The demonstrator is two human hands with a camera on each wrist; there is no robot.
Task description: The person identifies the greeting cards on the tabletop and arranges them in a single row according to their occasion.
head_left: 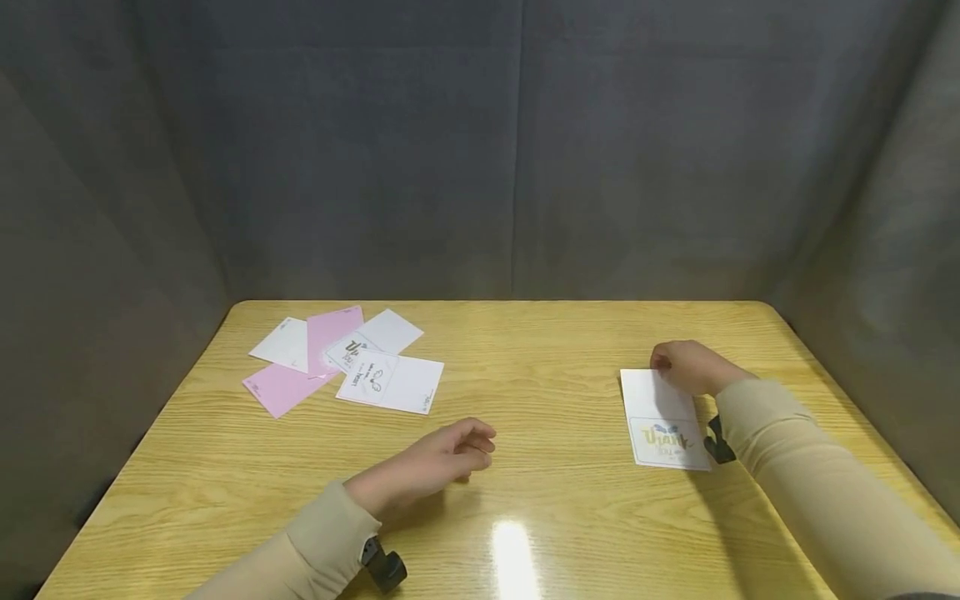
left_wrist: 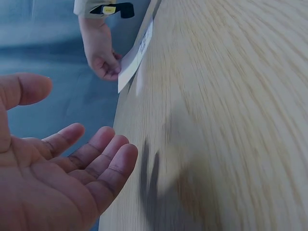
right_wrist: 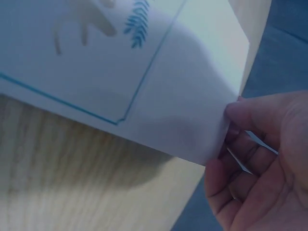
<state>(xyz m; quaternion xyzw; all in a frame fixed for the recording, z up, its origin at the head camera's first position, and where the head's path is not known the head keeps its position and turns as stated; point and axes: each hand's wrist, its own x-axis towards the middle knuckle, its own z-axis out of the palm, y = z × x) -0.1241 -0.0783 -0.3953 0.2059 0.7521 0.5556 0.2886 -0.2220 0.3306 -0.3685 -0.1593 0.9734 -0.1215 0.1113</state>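
Observation:
On the right of the table, my right hand (head_left: pixel 688 367) pinches the far edge of a white thank-you card (head_left: pixel 651 396). Gold lettering and a thin frame are printed on the card's near half. The right wrist view shows the thumb and curled fingers (right_wrist: pixel 243 154) at the card's edge, and a shadow under the card (right_wrist: pixel 178 115). My left hand (head_left: pixel 431 462) hovers over the table's middle front, holding nothing. In the left wrist view its fingers (left_wrist: pixel 108 163) are loosely bent with the palm showing.
Several overlapping cards lie at the back left: a pink card (head_left: pixel 333 333), another pink card (head_left: pixel 281 390), a white card (head_left: pixel 281 343), and white cards with print, such as a folded-looking one (head_left: pixel 412 383). Grey curtains (head_left: pixel 517 150) stand behind the wooden table (head_left: pixel 540 358).

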